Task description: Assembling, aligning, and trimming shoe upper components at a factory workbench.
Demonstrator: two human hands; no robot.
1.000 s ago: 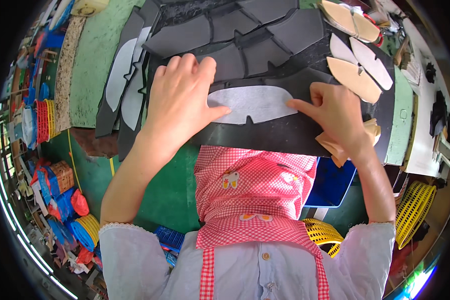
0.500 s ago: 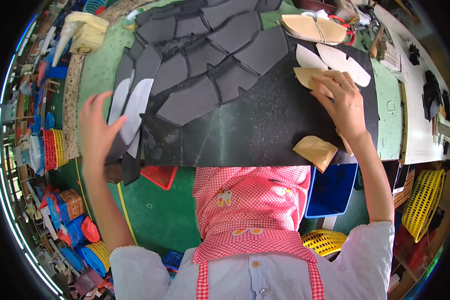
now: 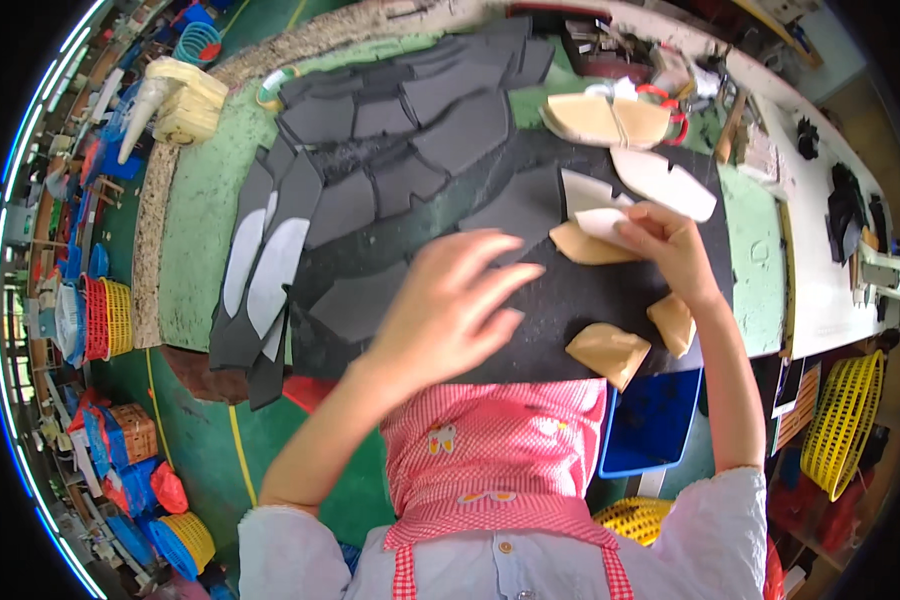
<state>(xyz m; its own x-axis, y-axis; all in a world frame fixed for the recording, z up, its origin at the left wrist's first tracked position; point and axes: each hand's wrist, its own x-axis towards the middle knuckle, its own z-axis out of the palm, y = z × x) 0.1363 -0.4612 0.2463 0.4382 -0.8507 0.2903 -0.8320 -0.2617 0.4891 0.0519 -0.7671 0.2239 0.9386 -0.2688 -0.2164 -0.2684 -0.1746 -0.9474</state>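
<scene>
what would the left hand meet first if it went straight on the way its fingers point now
Probably the tan piece near the right hand; the left hand's height is unclear, so it might pass over it.

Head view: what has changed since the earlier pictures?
The pale piece both thumbs touched has left the middle, released. The left hand has swung right over the black mat; the right hand now pinches a white piece. The tied tan bundle stays put.
</scene>
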